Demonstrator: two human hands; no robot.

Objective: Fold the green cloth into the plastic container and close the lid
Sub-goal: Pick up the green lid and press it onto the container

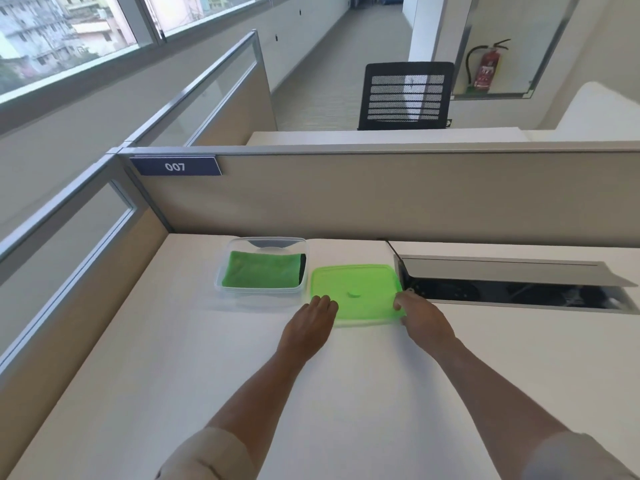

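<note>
Both hands — left hand (313, 320), right hand (420, 315) — loosely spread on the flat green lid's (360, 289) edges, folded cloth (259, 273) inside the clear container (221, 284)

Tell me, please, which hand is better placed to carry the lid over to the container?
Probably the right hand: it touches the lid's far-side edge and could sweep it left toward the container. The left hand rests at the lid's near-left corner, between lid and container, somewhat in the path.

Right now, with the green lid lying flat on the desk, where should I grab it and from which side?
Probably by its two opposite side edges. The green lid lies flat with a thin raised rim, so pinch the rim from left and right. The left hand and right hand already sit at those edges; then carry it left onto the open container.
</note>
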